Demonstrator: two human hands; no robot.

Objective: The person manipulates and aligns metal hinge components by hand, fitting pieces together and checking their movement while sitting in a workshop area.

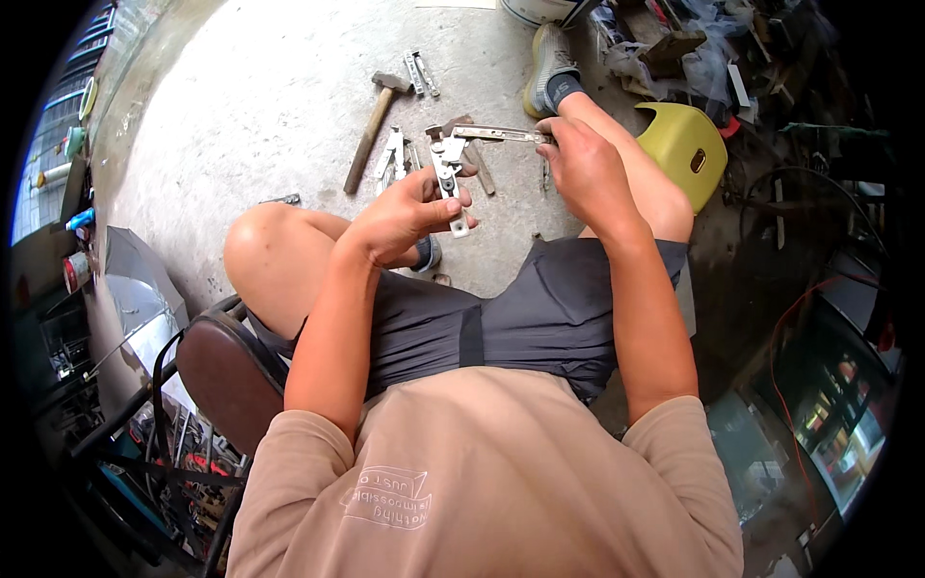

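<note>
A jointed metal hinge (447, 175) is held up between my hands over the floor. My left hand (414, 210) is closed round its white, plate-like part, with the fingers behind and the thumb in front. My right hand (585, 166) pinches the far end of its long, narrow metal arm (501, 133), which stretches out to the right from the joint. Below on the concrete lies a hammer (369, 138) with a wooden handle. Similar metal hinge parts (393, 157) lie beside it, partly behind my left hand. A wooden handle (479, 170) shows under the hinge, its other end hidden.
Two metal strips (421, 74) lie beyond the hammer. A yellow-green plastic stool (692, 154) stands right of my leg, before piled scrap (674, 48). A white bucket (541, 10) is at the top edge. A brown padded chair (226, 376) is at my left.
</note>
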